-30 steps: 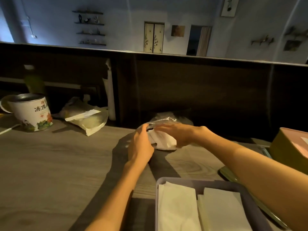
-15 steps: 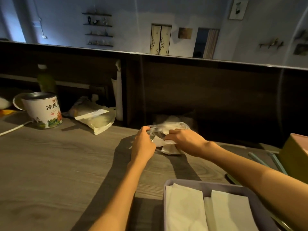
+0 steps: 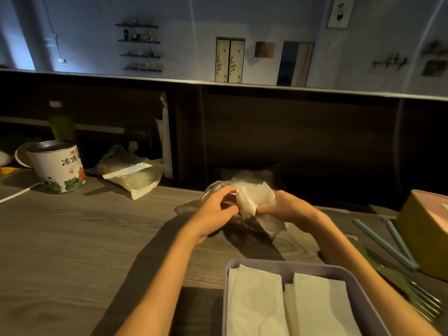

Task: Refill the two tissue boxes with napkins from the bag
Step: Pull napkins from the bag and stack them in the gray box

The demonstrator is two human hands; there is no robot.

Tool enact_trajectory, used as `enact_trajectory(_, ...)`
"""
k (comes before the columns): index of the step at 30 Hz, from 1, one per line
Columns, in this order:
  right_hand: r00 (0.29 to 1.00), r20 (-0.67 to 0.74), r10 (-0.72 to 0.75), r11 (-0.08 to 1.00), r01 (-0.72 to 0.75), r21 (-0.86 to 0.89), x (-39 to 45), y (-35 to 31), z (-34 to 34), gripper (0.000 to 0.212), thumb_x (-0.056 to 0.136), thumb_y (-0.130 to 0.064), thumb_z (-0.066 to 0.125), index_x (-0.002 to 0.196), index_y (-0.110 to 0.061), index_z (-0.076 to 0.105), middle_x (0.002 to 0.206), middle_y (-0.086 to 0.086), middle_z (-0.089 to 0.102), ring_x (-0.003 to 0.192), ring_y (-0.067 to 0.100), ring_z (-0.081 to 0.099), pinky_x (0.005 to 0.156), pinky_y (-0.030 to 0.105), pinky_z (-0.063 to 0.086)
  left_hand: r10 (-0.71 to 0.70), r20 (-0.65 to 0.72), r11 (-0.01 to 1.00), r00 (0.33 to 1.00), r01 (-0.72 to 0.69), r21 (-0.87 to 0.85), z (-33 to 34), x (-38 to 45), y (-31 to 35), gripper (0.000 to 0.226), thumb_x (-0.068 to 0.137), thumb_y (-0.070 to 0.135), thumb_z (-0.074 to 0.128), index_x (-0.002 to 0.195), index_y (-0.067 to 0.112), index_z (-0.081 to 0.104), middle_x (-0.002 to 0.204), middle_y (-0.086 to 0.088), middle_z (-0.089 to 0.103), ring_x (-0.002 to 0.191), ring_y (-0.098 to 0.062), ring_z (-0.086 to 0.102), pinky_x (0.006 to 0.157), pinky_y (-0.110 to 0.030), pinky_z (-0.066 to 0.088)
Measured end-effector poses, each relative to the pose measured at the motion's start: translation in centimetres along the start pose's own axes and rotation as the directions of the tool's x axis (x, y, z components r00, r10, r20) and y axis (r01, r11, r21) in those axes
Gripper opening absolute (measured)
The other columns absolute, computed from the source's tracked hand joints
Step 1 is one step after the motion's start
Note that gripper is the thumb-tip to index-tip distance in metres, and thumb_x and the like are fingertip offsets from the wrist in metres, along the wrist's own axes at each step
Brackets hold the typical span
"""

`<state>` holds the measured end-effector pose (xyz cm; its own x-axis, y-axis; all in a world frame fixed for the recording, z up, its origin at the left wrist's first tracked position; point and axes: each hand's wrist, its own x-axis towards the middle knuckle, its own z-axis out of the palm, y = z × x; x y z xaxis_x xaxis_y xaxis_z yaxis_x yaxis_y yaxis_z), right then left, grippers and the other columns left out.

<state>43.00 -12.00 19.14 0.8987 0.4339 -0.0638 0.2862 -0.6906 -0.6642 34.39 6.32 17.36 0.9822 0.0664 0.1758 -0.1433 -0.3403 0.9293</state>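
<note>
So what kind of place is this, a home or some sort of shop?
Probably a café or tea house service counter, though I can't be sure. A long wooden counter faces a raised dark partition, a printed tea tin stands on it, and cutlery lies beside an open box of napkins being restocked.

Yellow box (image 3: 426, 229) cut by right edge
</note>
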Motion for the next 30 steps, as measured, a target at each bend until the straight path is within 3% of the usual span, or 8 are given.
enact_trajectory(5, 0.989, 0.121, 0.082, 0.996, -0.085, 0.024, -0.8, 0.5, -2.0, 0.041, 0.087, -0.036, 0.078, 0.118, -0.021, 0.056, 0.103, -0.001, 0.065, 0.095, 0.016, 0.065, 0.081, 0.028, 0.055, -0.018, 0.166, 0.966, 0.986, 0.060, -0.253, 0.2, -0.2, 0.4, 0.044, 0.088, 0.019, 0.074, 0.127, 0.035, 0.060, 0.130, 0.008, 0.056, 0.116, -0.013, 0.061, 0.082, -0.033, 0.060)
enact_trajectory(10, 0.991, 0.105, 0.084, 0.996, -0.082, -0.024, -0.9, 0.2, -2.8, 0.051, 0.083, -0.039, 0.081, 0.125, -0.020, 0.059, 0.109, 0.001, 0.065, 0.101, 0.018, 0.064, 0.090, 0.033, 0.056, -0.023, -0.091, 0.986, 0.996, 0.007, -0.168, 1.3, 0.4, -0.2, 0.031, 0.092, 0.019, 0.070, 0.122, 0.028, 0.064, 0.122, 0.002, 0.063, 0.109, -0.015, 0.063, 0.072, -0.029, 0.062)
enact_trajectory(14, 0.995, 0.071, 0.071, 0.997, -0.070, -0.022, -1.1, -0.1, -3.2, 0.039, 0.081, -0.039, 0.083, 0.110, -0.023, 0.062, 0.101, 0.000, 0.066, 0.092, 0.016, 0.065, 0.085, 0.033, 0.058, -0.160, -0.206, 0.956, 0.965, 0.100, -0.276, 1.6, 0.6, -0.3, 0.021, 0.091, 0.025, 0.072, 0.109, 0.031, 0.064, 0.110, -0.002, 0.069, 0.095, -0.015, 0.069, 0.066, -0.024, 0.059)
enact_trajectory(16, 0.997, 0.023, 0.080, 0.997, -0.080, 0.001, -1.1, 0.2, -3.5, 0.044, 0.080, -0.044, 0.083, 0.111, -0.021, 0.062, 0.103, 0.003, 0.067, 0.094, 0.020, 0.068, 0.088, 0.039, 0.059, -0.302, -0.232, 0.878, 0.925, 0.175, -0.446, 1.5, 1.0, -0.6, 0.034, 0.089, 0.020, 0.074, 0.120, 0.025, 0.063, 0.114, -0.005, 0.069, 0.099, -0.020, 0.069, 0.071, -0.031, 0.060)
enact_trajectory(20, 0.994, -0.113, 0.006, 0.955, 0.028, 0.294, -1.9, -0.1, -4.2, 0.012, 0.098, -0.024, 0.066, 0.101, -0.025, 0.055, 0.093, -0.001, 0.071, 0.075, 0.010, 0.075, 0.068, 0.031, 0.062, -0.406, -0.144, 0.667, 0.902, 0.185, -0.722, 1.4, 1.1, -0.8, 0.044, 0.095, 0.013, 0.063, 0.139, 0.014, 0.054, 0.125, -0.014, 0.066, 0.112, -0.030, 0.065, 0.094, -0.046, 0.056)
enact_trajectory(25, 0.975, -0.158, -0.159, 0.907, 0.207, 0.368, -2.7, -1.4, -4.6, 0.015, 0.102, -0.016, 0.059, 0.098, -0.030, 0.057, 0.095, -0.001, 0.074, 0.088, 0.011, 0.071, 0.074, 0.028, 0.055, -0.272, 0.108, 0.448, 0.956, 0.225, -0.865, 1.7, -0.1, 1.0, 0.055, 0.087, 0.019, 0.059, 0.138, 0.001, 0.051, 0.130, -0.026, 0.063, 0.119, -0.041, 0.063, 0.107, -0.054, 0.046)
enact_trajectory(27, 0.963, -0.171, -0.208, 0.909, 0.255, 0.330, -2.8, -1.8, -4.4, 0.012, 0.100, -0.016, 0.060, 0.105, -0.027, 0.062, 0.095, -0.002, 0.072, 0.090, 0.013, 0.067, 0.077, 0.026, 0.053, -0.223, 0.139, 0.411, 0.965, 0.222, -0.884, 2.2, -0.4, 1.8, 0.036, 0.098, 0.017, 0.047, 0.126, -0.004, 0.056, 0.123, -0.029, 0.065, 0.110, -0.042, 0.068, 0.099, -0.051, 0.052)
enact_trajectory(30, 0.938, -0.117, -0.325, 0.902, 0.345, 0.259, -3.0, -2.2, -4.4, 0.024, 0.096, -0.014, 0.062, 0.113, -0.029, 0.069, 0.103, -0.004, 0.070, 0.091, 0.015, 0.067, 0.077, 0.029, 0.058, -0.241, 0.088, 0.516, 0.967, 0.204, -0.832, 2.6, -0.3, 2.0, 0.032, 0.105, 0.016, 0.038, 0.115, 0.001, 0.064, 0.113, -0.023, 0.072, 0.098, -0.034, 0.071, 0.092, -0.044, 0.054)
